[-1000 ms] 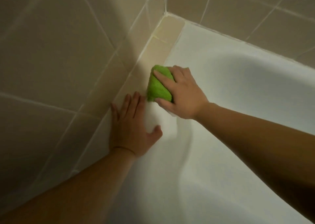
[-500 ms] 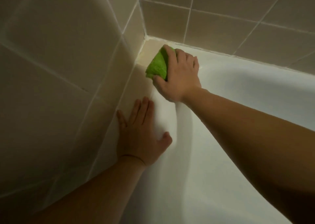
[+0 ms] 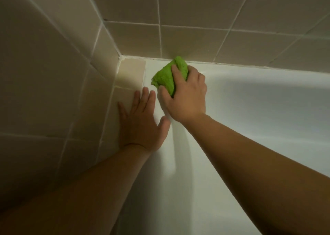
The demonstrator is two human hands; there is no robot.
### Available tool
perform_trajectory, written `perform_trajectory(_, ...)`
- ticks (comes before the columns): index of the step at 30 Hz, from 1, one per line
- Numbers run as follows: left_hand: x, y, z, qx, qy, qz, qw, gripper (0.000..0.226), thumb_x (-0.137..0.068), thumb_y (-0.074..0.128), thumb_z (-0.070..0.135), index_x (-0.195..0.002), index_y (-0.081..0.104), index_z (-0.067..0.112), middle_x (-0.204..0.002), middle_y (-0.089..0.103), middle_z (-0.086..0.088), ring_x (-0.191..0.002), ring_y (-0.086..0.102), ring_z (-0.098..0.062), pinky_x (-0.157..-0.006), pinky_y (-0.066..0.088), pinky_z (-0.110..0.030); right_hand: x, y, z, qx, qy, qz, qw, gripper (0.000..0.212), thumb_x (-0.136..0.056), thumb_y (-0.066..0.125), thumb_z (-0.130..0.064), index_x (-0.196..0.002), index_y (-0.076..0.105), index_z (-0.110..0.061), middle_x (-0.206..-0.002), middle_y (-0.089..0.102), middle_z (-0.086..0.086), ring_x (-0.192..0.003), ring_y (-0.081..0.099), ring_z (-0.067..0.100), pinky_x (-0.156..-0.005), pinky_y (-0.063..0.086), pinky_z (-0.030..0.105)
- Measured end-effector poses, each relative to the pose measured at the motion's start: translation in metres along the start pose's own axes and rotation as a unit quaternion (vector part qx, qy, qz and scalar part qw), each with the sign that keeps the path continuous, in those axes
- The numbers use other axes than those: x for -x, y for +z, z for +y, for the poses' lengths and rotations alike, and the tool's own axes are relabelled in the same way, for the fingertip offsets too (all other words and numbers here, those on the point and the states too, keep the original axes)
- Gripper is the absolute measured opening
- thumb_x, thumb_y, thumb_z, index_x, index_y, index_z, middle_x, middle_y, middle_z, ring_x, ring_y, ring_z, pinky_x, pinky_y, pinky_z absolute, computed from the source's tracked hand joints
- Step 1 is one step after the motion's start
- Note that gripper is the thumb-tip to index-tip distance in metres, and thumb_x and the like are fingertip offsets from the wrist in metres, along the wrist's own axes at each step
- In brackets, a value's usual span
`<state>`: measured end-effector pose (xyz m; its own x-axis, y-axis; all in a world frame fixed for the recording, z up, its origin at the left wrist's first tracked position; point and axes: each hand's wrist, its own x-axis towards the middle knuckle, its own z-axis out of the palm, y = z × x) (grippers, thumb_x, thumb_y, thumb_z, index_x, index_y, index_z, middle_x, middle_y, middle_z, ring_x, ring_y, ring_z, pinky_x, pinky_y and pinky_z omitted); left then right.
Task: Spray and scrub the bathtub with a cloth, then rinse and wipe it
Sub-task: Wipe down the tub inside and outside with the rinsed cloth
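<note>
Two hands: right hand (image 3: 185,99) gripping cloth (image 3: 169,76).

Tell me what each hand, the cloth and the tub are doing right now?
Right hand: grips the cloth, pressing it on the tub's rim.
Left hand: flat, fingers straight, resting on the tub edge by the tiles.
Cloth: green, bunched up, near the corner, against the wall.
Tub: white; no water visible.

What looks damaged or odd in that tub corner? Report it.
Nothing spilled or broken shows. The one oddity is a small dark gap in the grout where the two tiled walls meet, above the bathtub. The right hand holds the green cloth on the rim.
</note>
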<state>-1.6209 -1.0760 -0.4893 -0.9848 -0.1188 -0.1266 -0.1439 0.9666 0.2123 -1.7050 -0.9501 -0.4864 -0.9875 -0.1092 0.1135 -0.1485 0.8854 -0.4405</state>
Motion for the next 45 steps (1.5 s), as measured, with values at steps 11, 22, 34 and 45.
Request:
perform_trajectory(11, -0.024, -0.002, 0.010, -0.005, 0.028, 0.005, 1.000, 0.080, -0.091, 0.029, 0.053, -0.165, 0.015, 0.024, -0.173, 0.007, 0.001, -0.160, 0.004, -0.020, -0.124, -0.003, -0.062, 0.007, -0.033, 0.122, -0.099, 0.244, 0.133, 0.956, 0.077, -0.092, 0.069, -0.055, -0.159, 0.037, -0.035, -0.149, 0.036, 0.011, -0.134, 0.034, 0.032, -0.117, 0.036, 0.045)
perform_trajectory(22, -0.068, 0.001, 0.022, -0.027, 0.147, -0.002, 0.989, 0.079, -0.091, 0.040, 0.050, -0.162, 0.021, 0.022, -0.172, 0.016, -0.002, -0.159, 0.011, -0.023, -0.124, 0.012, -0.061, 0.003, -0.026, 0.081, -0.074, 0.121, 0.027, 0.990, 0.085, -0.097, 0.062, -0.054, -0.165, 0.018, -0.027, -0.137, 0.031, 0.012, -0.127, 0.038, 0.032, -0.112, 0.039, 0.039)
perform_trajectory(34, -0.114, -0.001, 0.046, -0.052, 0.324, -0.041, 0.944, 0.077, -0.094, 0.042, 0.052, -0.161, 0.027, 0.018, -0.169, 0.026, -0.006, -0.157, 0.022, -0.029, -0.128, 0.018, -0.048, 0.007, -0.046, 0.164, -0.204, 0.294, 0.173, 0.918, 0.084, -0.094, 0.070, -0.050, -0.163, 0.024, -0.037, -0.124, 0.026, -0.002, -0.116, 0.052, 0.027, -0.111, 0.038, 0.027)
perform_trajectory(45, -0.171, 0.008, 0.098, -0.065, 0.537, -0.039, 0.840, 0.082, -0.095, 0.053, 0.058, -0.162, 0.030, 0.014, -0.169, 0.026, -0.007, -0.156, 0.026, -0.025, -0.125, 0.027, -0.045, 0.013, -0.071, 0.231, -0.175, 0.299, 0.203, 0.916, 0.082, -0.096, 0.068, -0.046, -0.163, 0.021, -0.040, -0.123, 0.029, 0.000, -0.108, 0.054, 0.023, -0.108, 0.042, 0.028)
